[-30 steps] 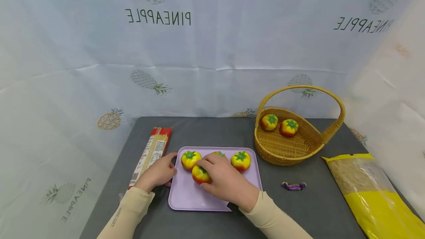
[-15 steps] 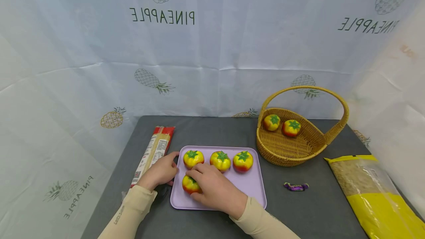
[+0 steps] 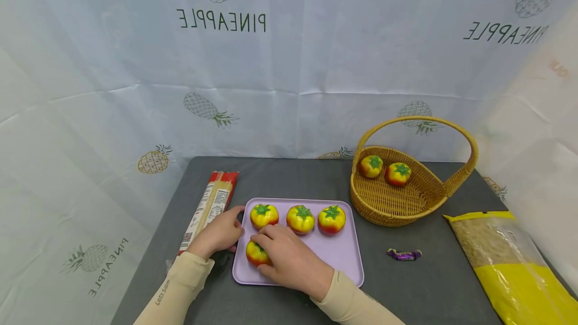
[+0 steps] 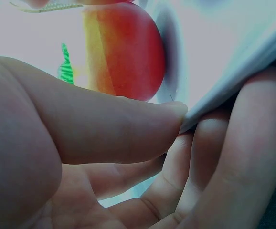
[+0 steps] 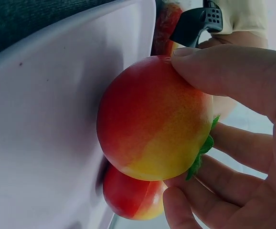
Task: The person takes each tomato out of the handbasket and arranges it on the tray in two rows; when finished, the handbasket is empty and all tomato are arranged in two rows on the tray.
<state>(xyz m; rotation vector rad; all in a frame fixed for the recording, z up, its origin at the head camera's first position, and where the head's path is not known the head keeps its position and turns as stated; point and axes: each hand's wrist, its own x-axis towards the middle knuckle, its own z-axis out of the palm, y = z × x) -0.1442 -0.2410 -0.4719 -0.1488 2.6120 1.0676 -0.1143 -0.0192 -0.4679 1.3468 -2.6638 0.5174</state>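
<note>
My right hand (image 3: 293, 257) holds a red-and-yellow fruit (image 3: 255, 254) with a green leafy top over the front left of the lilac tray (image 3: 334, 260). In the right wrist view the thumb and fingers are round this fruit (image 5: 152, 119), low at the tray surface; I cannot tell whether it touches. My left hand (image 3: 220, 232) pinches the tray's left rim, thumb on top and fingers curled beneath, as the left wrist view of the rim (image 4: 233, 88) shows. Three like fruits stand in a row along the tray's back: left (image 3: 264, 216), middle (image 3: 300, 219), right (image 3: 331, 220).
A wicker basket (image 3: 384, 218) with a tall handle stands at the back right, two like fruits inside. A purple-wrapped candy (image 3: 404, 255) lies before it. On the left is a packet of noodles (image 3: 207, 209); a yellow-and-clear bag of grain (image 3: 510, 270) lies on the right.
My right hand has moved left and nearer the front with the fruit, uncovering the middle fruit of the back row. The left hand keeps its hold on the tray rim.
</note>
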